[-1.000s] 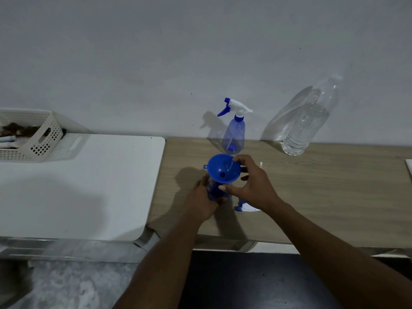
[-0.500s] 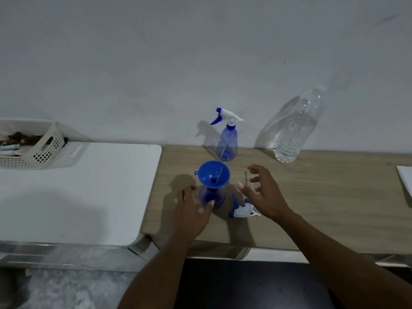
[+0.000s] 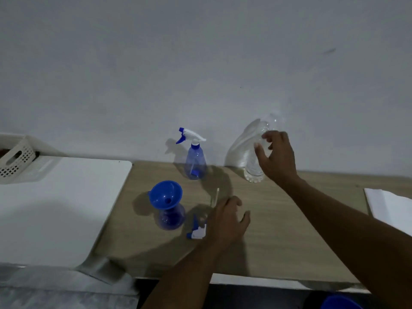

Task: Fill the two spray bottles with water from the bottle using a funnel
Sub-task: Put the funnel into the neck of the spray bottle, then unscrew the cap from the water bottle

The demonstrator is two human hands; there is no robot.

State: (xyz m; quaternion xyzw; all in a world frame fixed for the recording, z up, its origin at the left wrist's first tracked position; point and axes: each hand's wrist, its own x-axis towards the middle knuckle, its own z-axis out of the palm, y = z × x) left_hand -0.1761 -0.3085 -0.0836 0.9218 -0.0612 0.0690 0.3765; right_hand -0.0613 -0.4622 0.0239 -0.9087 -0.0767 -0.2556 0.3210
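Centrally, conical blue funnel (image 3: 166, 195), clear plastic bottle (image 3: 250, 169), woodgrain tabletop (image 3: 278, 233)

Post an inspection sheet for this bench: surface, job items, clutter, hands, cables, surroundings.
Surface: light wooden tabletop, with a white board adjoining on its left.
Job's things: translucent blue spray bottle open, blue plastic funnel seated in its neck; second blue spray bottle near the wall, trigger head on; clear plastic water bottle upright near the wall; detached white-and-blue trigger head lying on the tabletop.
Clutter: white perforated basket far left; white sheet at the right edge.
Hands: left hand relaxed, holding nothing; right hand at the water bottle, grip unclear.
Cables: nothing seen.
Surroundings: plain grey wall.
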